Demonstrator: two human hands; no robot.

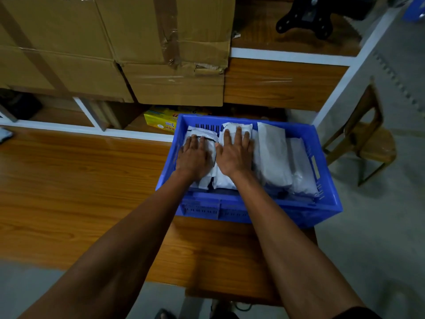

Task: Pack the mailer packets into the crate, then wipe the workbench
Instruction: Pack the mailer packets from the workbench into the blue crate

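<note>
A blue plastic crate (326, 203) sits at the right end of the wooden workbench (69, 180). Inside it lie several white mailer packets (273, 155), packed side by side. My left hand (195, 157) rests flat, palm down, on the leftmost packets. My right hand (234, 153) presses flat on the packet next to it, fingers spread and pointing away from me. Neither hand grips anything. More packets fill the crate's right half, untouched.
Large taped cardboard boxes (115, 49) stand on a shelf behind the bench. A yellow box (161, 122) sits in the shelf gap behind the crate. A wooden chair (365, 139) stands on the floor to the right. A black metal mount (308, 17) lies on the upper shelf.
</note>
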